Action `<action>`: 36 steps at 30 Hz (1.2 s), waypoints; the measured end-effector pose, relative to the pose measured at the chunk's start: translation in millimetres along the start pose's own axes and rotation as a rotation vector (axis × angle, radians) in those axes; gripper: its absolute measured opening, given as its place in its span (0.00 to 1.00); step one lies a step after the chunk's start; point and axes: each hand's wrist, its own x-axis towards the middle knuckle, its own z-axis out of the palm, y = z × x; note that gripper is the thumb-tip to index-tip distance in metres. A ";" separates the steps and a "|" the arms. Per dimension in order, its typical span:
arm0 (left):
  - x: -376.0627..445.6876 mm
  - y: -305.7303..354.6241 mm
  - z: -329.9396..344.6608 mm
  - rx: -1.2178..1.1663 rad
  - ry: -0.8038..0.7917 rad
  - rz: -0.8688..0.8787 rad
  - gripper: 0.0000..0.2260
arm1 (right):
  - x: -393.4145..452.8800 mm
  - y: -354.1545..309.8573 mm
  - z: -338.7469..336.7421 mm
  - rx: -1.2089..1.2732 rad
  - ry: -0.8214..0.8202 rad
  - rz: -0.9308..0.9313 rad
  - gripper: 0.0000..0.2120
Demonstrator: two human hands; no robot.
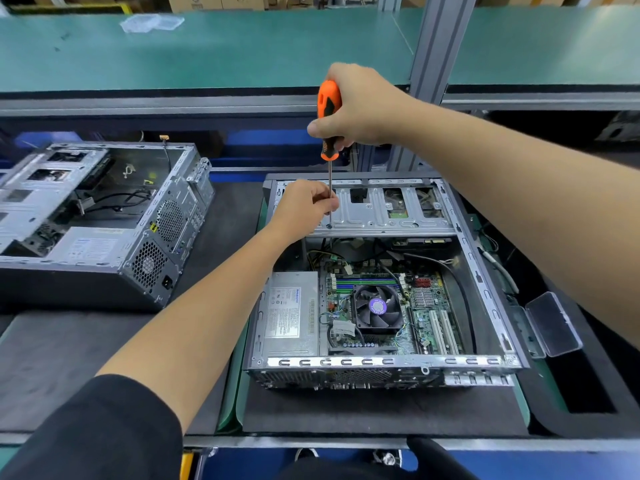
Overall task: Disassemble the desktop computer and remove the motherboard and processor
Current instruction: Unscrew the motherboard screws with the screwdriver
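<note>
An open desktop case (485,282) lies on its side on a black mat. Inside it I see the green motherboard (424,318), a black CPU fan (377,308) over the processor, and a grey power supply (289,317). My right hand (360,105) grips the orange-and-black handle of a screwdriver (329,109) held upright. Its tip meets a screw on the silver drive cage (384,211) at the case's far end. My left hand (304,207) pinches the screwdriver's shaft just above the cage. The processor itself is hidden under the fan.
A second, gutted computer case (104,216) lies to the left. A clear plastic box (552,325) sits against the right side of the open case. A raised green shelf (242,53) with a clear plastic tray (150,22) runs behind, carried by a grey post (433,64).
</note>
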 end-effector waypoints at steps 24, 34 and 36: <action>10.5 25.3 -24.1 -0.067 0.057 0.124 0.05 | 3.6 -0.8 -13.8 0.176 0.193 -0.054 0.12; 7.1 11.2 -21.1 -0.038 0.020 0.085 0.05 | 6.0 -10.6 -27.9 0.140 0.281 -0.081 0.12; 5.0 0.7 -18.8 0.021 -0.073 0.017 0.05 | 5.3 -10.4 -29.6 0.164 0.291 -0.089 0.11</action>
